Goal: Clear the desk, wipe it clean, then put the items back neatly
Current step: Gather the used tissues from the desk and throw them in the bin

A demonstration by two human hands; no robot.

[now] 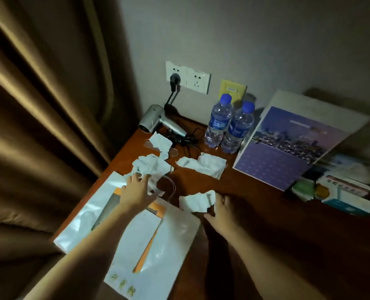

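Crumpled white tissues lie scattered on the brown wooden desk (255,204). My left hand (137,190) reaches over a white paper bag (149,241), its spread fingers touching one crumpled tissue (151,166). My right hand (222,210) grips another crumpled tissue (196,201) at the desk's middle. A third tissue (203,164) lies further back, and one more tissue (160,142) sits by a comb (147,146). A silver hair dryer (160,122) rests near the wall with its cord plugged in.
Two water bottles (227,124) with blue caps stand at the back. A purple folder (288,144) leans against the wall at right, with small boxes and packets (339,191) beside it. A brown curtain (39,105) hangs left of the desk. A wall socket (188,76) sits above.
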